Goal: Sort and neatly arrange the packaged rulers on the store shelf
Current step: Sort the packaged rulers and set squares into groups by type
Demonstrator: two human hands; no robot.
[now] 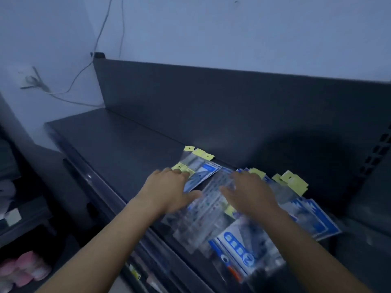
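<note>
— Where are the fingers?

— The left hand (167,187) has its fingers (170,174) stretched flat onto the yellow tab of a blue-carded ruler packet (204,173), with the thumb splayed toward the middle. It grips nothing. The right hand (251,192) is spread, fingers loose and apart, over the clear ruler packets (201,216). It's blurred, so I can't tell whether it presses them or hovers just above.

— And the rulers themselves?

— They're all in one loose heap on the right part of the dark shelf (118,144), near its front edge. The packets overlap at crossed angles, and their yellow header tabs (293,180) point different ways. More blue-carded packets (315,214) fan out on the far right, and one blue packet (237,248) lies right at the front edge.

— So how far along?

— Early, I'd judge. No tidy row or stack shows anywhere, and the kinds are mixed. The left stretch of shelf, below the back panel (211,98), holds no arranged packets. Nearly all the sorting and lining-up looks left to do.
</note>
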